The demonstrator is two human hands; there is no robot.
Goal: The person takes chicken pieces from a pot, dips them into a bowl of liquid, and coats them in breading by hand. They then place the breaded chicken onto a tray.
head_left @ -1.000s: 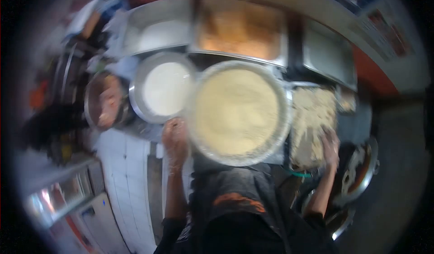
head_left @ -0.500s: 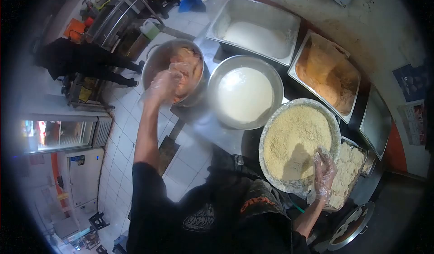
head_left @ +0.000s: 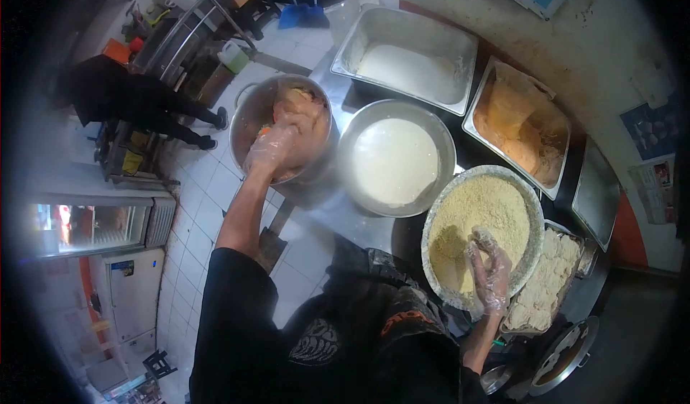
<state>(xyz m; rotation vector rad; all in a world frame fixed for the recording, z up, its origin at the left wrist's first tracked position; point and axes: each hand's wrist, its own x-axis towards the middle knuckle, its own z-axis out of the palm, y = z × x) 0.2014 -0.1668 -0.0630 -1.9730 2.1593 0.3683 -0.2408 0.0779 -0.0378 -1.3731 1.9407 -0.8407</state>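
Note:
My left hand [head_left: 272,149], in a clear plastic glove, reaches down into a deep metal pot [head_left: 241,127]. Its fingertips disappear among pieces of raw meat [head_left: 298,106], so their grip cannot be made out. Also gloved, my right hand [head_left: 492,273] hovers above a wide bowl [head_left: 535,217] of pale yellow crumbs [head_left: 485,199]. Crumbs cling to its loosely bent, parted fingers, and nothing shows between them. A round metal bowl [head_left: 449,141] of white liquid batter [head_left: 395,161] stands between the pot and the crumb bowl.
Behind the batter stands a steel pan [head_left: 463,102] with white contents. Another steel pan [head_left: 560,167] holds orange-coated food and a plastic bag. Beside my right hand is a tray of coated pieces [head_left: 546,278]. A person in dark clothes [head_left: 136,98] stands at the far left.
My left hand has gone lower into the pot, onto the meat. My right hand has moved left from the crumb bowl's rim to above the crumbs. The view has shifted slightly.

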